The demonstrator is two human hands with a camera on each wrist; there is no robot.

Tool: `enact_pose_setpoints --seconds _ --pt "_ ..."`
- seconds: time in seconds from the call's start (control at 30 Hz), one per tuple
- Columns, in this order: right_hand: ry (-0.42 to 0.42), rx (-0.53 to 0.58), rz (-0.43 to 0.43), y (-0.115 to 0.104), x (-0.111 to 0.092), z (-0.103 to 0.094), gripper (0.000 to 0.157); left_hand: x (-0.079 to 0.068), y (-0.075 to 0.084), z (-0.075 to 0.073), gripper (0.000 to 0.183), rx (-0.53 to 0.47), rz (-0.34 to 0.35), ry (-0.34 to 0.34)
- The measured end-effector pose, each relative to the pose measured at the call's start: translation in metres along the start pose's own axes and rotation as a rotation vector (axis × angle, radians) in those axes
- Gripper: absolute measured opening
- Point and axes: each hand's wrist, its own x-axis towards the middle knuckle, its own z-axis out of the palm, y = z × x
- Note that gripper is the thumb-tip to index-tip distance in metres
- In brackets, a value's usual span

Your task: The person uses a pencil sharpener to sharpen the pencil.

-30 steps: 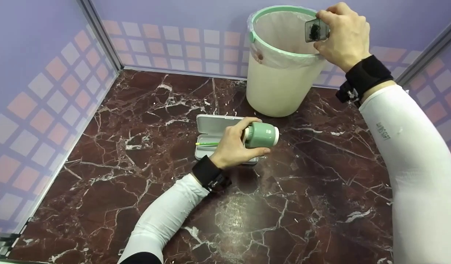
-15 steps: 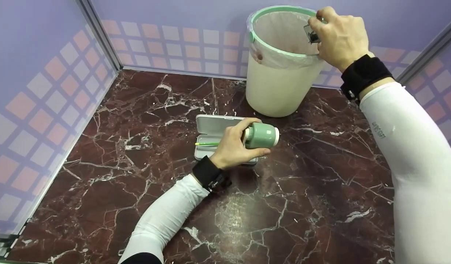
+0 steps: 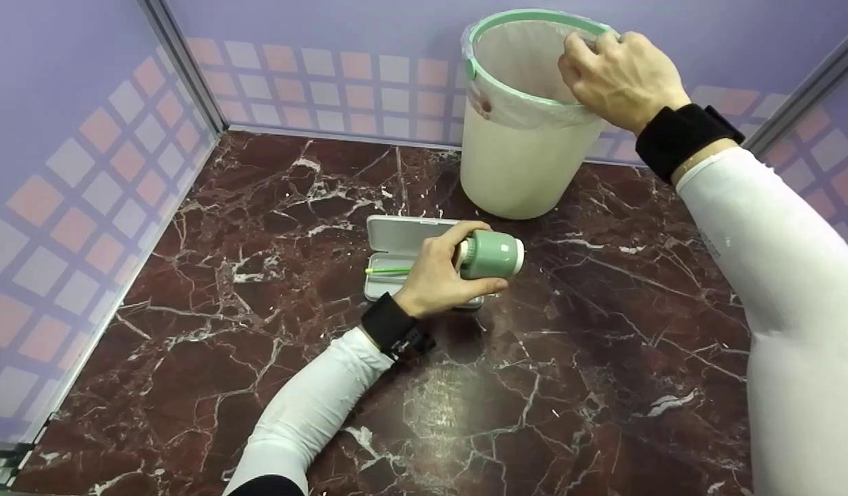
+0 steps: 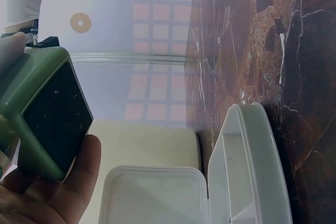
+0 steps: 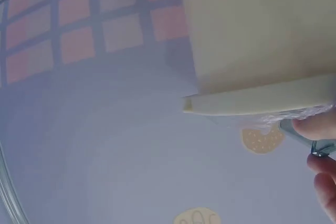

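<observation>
My left hand holds a green pencil sharpener with a white end, on its side above an open pencil case. In the left wrist view, a square dark opening shows in its body. A green pencil lies in the case, partly covered by the hand. At the far right, my right hand is over the rim of a tall waste bin, knuckles up. It pinches a small clear shavings drawer, which the hand mostly hides in the head view.
The bin has a green rim ring and a clear liner bag, and stands against the back wall. Purple walls with tile patterns enclose a dark red marble-look table. Small white specks lie around the case.
My right hand has turned over and moved slightly left and down over the bin, tipping the drawer with its dark shavings out of sight. The left hand and sharpener stay still.
</observation>
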Motion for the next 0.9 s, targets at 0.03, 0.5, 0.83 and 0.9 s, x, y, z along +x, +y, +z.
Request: enact_pose_setpoints --seconds 0.03,0.5,0.83,0.9 --pt "0.003 -0.009 -0.009 -0.0003 -0.0001 0.0 0.027 0.0001 0.0001 -0.0001 0.075 0.002 0.0 0.001" --pt "-0.07 -0.016 -0.051 -0.0043 0.0022 -0.0057 0.032 -0.0014 0.0004 0.0001 0.074 0.003 0.0 0.002" --pt "0.063 -0.022 -0.039 -0.0042 0.004 -0.005 0.031 -0.0007 0.0017 -0.0032 0.078 0.014 -0.009 0.001" --pt "0.11 -0.021 -0.024 -0.0043 0.0038 -0.0042 0.031 -0.0005 0.0012 -0.0033 0.076 0.017 -0.001 0.006"
